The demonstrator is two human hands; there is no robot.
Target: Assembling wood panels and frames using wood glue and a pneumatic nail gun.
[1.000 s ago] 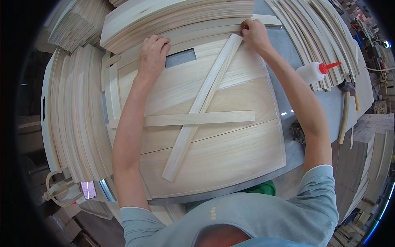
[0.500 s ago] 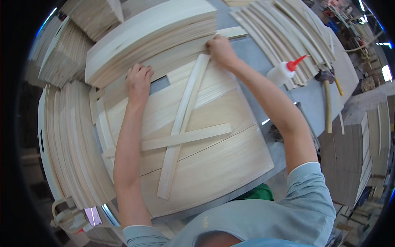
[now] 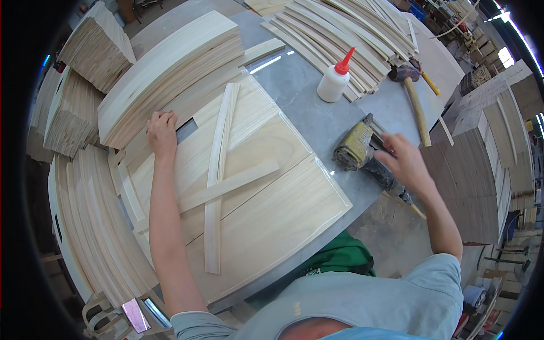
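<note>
A pale wooden panel [image 3: 283, 204] lies on the grey table, with white glue lines along its right edge. Two loose wood slats cross on top: a long slat [image 3: 213, 226] and a shorter slat [image 3: 243, 182]. Along the panel's far edge runs a wooden strip [image 3: 198, 103]. My left hand [image 3: 162, 133] grips this strip near its left end, fingers curled and close together, beside a small rectangular gap. To the panel's right lies a worn yellow-and-black nail gun [image 3: 354, 148]. Over its handle hovers my right hand [image 3: 407, 163], thumb and fingers apart, holding nothing.
Behind the strip stands a stack of boards [image 3: 170, 65]; more board stacks [image 3: 96, 45] rise at the left. A white glue bottle [image 3: 333, 85] with red tip stands near thin slats [image 3: 345, 45]. A hammer [image 3: 416, 107] lies at the table's right edge.
My right hand has let go of the strip's far right end and swung right and nearer to the nail gun. My left hand stays on the strip. The view has shifted, showing more of the right side.
</note>
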